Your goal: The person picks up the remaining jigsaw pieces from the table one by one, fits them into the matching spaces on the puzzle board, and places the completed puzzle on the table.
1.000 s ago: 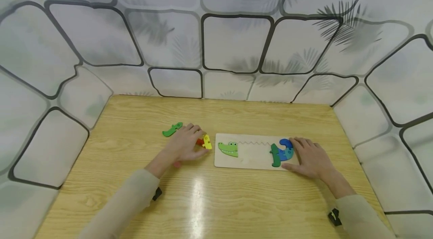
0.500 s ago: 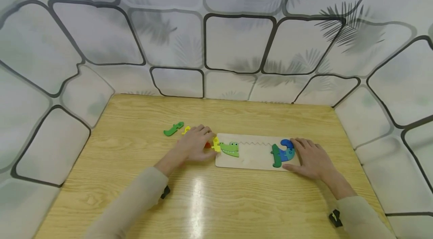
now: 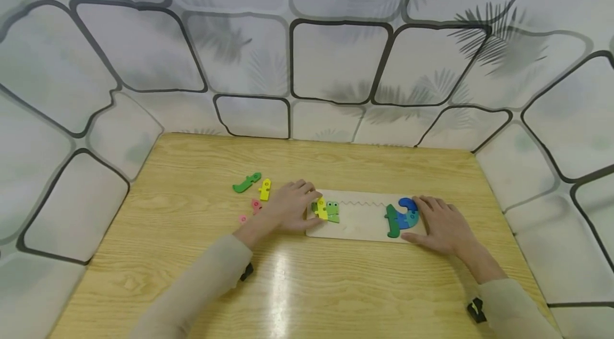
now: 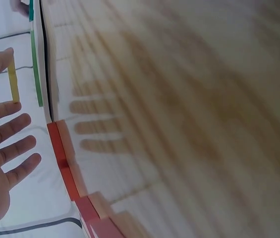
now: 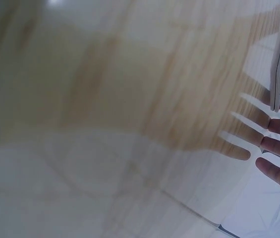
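Note:
My left hand (image 3: 290, 208) pinches a yellow puzzle piece (image 3: 322, 209) between thumb and index finger, above the left end of the wooden puzzle board (image 3: 360, 222). In the left wrist view the yellow piece (image 4: 13, 82) stands clear of the tabletop, and the other fingers are spread. Beneath it, a light green crocodile-head piece (image 3: 333, 211) lies on the board, partly hidden. My right hand (image 3: 441, 224) rests at the board's right end with fairly straight fingers touching its edge. Beside them are dark green (image 3: 392, 222) and blue (image 3: 408, 216) pieces on the board.
Left of the board lie a green piece (image 3: 247, 182), another yellow piece (image 3: 265, 190) and pinkish pieces (image 3: 256, 206). A red piece (image 4: 63, 158) shows in the left wrist view. Patterned walls (image 3: 249, 115) border the wooden table (image 3: 336, 291) at the back and sides.
My left hand has moved right from among the loose pieces, carrying the yellow piece over the crocodile head. Loose pieces behind it have come into view. My right hand stays put.

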`<state>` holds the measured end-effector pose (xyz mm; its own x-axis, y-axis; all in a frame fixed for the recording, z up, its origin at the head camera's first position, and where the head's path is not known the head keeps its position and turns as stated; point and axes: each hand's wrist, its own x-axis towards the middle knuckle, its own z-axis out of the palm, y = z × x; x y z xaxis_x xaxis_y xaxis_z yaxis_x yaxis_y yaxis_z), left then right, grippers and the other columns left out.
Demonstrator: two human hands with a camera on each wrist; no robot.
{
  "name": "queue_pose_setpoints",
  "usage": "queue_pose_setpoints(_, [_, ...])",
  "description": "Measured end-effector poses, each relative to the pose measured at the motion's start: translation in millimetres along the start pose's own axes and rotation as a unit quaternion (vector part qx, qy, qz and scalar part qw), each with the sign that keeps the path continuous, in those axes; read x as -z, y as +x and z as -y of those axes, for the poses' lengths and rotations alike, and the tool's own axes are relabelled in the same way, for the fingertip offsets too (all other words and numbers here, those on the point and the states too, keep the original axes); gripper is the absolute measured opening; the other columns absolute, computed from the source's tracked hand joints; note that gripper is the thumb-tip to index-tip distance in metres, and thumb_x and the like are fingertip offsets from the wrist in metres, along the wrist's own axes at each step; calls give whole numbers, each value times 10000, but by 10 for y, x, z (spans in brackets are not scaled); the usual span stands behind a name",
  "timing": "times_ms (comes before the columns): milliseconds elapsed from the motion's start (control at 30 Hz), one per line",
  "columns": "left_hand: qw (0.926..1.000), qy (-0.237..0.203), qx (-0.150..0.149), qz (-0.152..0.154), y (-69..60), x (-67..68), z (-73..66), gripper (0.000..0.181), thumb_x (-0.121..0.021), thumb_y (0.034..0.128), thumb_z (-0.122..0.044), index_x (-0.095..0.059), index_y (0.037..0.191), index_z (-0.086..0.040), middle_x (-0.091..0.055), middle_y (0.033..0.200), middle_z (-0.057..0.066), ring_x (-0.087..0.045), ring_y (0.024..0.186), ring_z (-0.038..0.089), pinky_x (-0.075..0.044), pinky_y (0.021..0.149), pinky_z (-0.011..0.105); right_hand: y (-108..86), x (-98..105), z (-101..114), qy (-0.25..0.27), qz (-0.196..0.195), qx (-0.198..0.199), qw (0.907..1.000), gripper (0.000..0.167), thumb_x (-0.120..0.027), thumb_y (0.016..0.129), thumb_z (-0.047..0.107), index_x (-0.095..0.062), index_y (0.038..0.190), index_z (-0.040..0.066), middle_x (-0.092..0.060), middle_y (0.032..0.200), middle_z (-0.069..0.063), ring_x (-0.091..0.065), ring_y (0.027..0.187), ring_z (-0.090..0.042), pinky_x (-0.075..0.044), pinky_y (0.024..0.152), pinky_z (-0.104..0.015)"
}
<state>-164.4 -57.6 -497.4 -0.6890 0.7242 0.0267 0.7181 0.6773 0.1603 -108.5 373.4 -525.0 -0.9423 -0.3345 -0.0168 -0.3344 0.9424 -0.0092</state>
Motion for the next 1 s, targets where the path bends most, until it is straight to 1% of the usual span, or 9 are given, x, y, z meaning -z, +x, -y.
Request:
queue_pose_setpoints(167, [9999, 44, -67, 90, 48, -3, -58, 677, -599, 982, -645, -630, 1429, -137, -651, 1383, 88, -593, 1309, 280, -514, 1127, 477, 4, -11, -5, -12, 46, 12, 10000, 1100, -656, 836, 807, -436, 1582, 29, -531, 1537, -225, -527, 1375, -482, -457, 1064, -697])
queue_pose_setpoints(400, [9994, 150, -112, 276, 123, -28, -90, 665, -585, 988, -650, -614, 1450, -172, -640, 1397, 56, -584, 1319, 255, -498, 1147, 467, 14, -20, -33, -68, 112, 9, 9999, 1110, -641, 844, 814, -424, 1586, 17, -523, 1543, -236, -516, 1384, -491, -449, 1071, -706])
queue_pose_setpoints(567, [9993, 184, -220, 235, 173, -54, -117, 660, -593, 986, -646, -613, 1450, -177, -645, 1369, 45, -591, 1288, 244, -514, 1121, 463, 13, -13, -35, -76, 110, 21, 9999, 1105, -643, 845, 810, -426, 1585, 18, -526, 1540, -236, -519, 1380, -491, -451, 1067, -707])
queue_pose_setpoints(733, [9986, 388, -344, 137, 228, -96, -152, 669, -582, 982, -673, -620, 1440, -187, -657, 1352, 31, -605, 1253, 222, -542, 1061, 411, 9, -9, -30, -62, 114, 16, 9999, 1098, -642, 849, 806, -426, 1584, 19, -523, 1541, -236, -516, 1382, -493, -448, 1070, -710])
queue_pose_setpoints(833, [9986, 365, -374, 122, 254, -108, -172, 663, -581, 984, -670, -621, 1437, -189, -655, 1362, 30, -600, 1260, 221, -537, 1067, 412, 8, -9, -27, -80, 115, 20, 9999, 1099, -643, 849, 805, -426, 1582, 16, -523, 1539, -239, -516, 1380, -494, -448, 1070, -711])
queue_pose_setpoints(1000, [9981, 417, -397, 238, 294, -103, -202, 666, -556, 996, -672, -601, 1461, -197, -639, 1397, 24, -583, 1301, 220, -518, 1110, 420, 12, -6, -29, -59, 120, 4, 9999, 1101, -645, 846, 807, -425, 1586, 21, -525, 1539, -236, -516, 1384, -490, -448, 1076, -708])
